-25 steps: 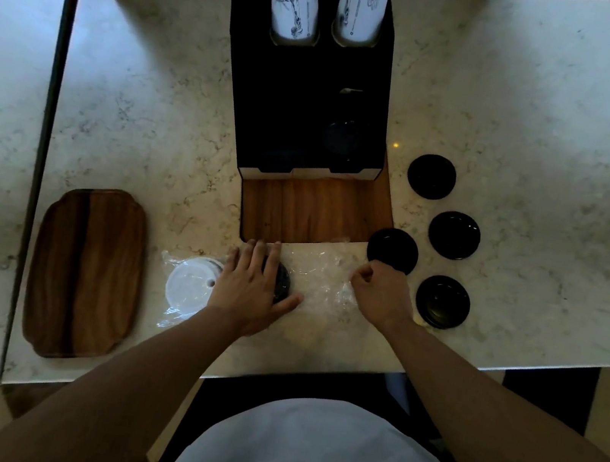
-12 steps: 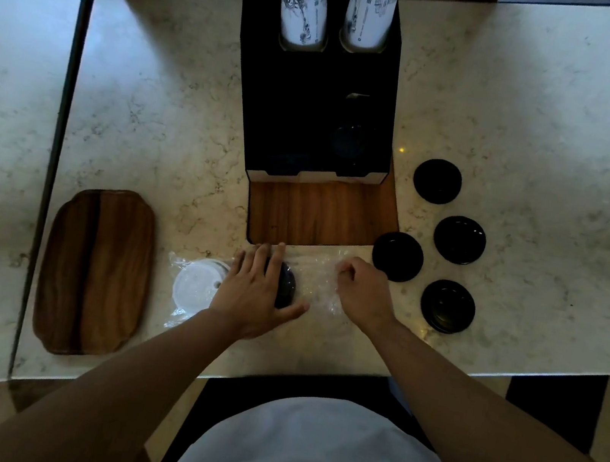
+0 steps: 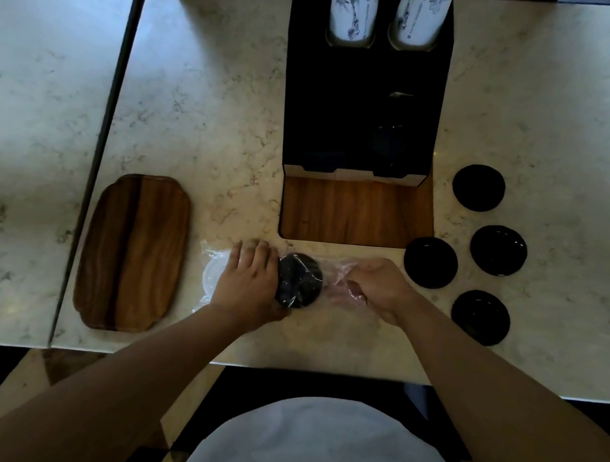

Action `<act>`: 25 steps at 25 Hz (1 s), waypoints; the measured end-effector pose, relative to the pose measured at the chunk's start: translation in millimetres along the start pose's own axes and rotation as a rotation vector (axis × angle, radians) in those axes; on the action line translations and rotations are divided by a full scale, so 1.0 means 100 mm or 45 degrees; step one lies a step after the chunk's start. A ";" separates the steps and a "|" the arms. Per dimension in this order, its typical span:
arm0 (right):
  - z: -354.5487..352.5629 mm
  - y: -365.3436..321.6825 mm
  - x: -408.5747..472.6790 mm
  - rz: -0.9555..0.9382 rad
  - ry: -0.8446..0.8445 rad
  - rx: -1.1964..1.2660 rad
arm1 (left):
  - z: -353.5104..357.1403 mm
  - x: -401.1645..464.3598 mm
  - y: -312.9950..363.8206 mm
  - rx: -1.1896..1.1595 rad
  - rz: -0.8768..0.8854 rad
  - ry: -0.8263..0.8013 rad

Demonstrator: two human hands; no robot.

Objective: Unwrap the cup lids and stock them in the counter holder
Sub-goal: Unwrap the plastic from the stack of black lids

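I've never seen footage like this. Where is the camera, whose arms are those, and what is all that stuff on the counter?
There is no machine here. The camera sits on a person's head and looks down, so the two bare arms are the wearer's own.

The left hand presses on a clear plastic sleeve lying on the marble counter. Inside it you can see a stack of black lids and something white at its left end. The right hand pinches the sleeve's other end.

Four loose black lids lie to the right. Behind the hands stands a black holder with a wooden base, and two stacks of printed paper cups rise from its back. A wooden tray lies to the left.
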State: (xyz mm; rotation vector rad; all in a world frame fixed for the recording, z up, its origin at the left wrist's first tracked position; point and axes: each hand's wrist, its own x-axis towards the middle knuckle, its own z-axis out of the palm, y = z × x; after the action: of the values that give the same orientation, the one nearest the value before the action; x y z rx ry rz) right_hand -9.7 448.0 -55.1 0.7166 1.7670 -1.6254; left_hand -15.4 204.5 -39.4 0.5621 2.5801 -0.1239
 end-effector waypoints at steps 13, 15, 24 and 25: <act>0.13 -0.17 -0.10 0.057 -0.214 -0.106 | 0.08 -0.03 -0.09 -0.047 0.053 0.173; 0.15 -0.17 -0.10 0.064 -0.249 -0.145 | 0.08 -0.05 -0.10 -0.056 0.049 0.184; 0.21 -0.15 -0.09 -0.036 -0.140 -0.355 | 0.10 -0.06 -0.08 -0.013 0.035 0.136; 0.22 -0.16 -0.09 -0.043 -0.121 -0.381 | 0.10 -0.06 -0.07 -0.016 0.028 0.137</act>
State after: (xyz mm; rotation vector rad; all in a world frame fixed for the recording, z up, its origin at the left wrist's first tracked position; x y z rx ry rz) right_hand -13.9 424.4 -38.6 0.4651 1.9059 -1.3510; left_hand -8.7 193.5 -45.4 0.6078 2.6760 -0.0717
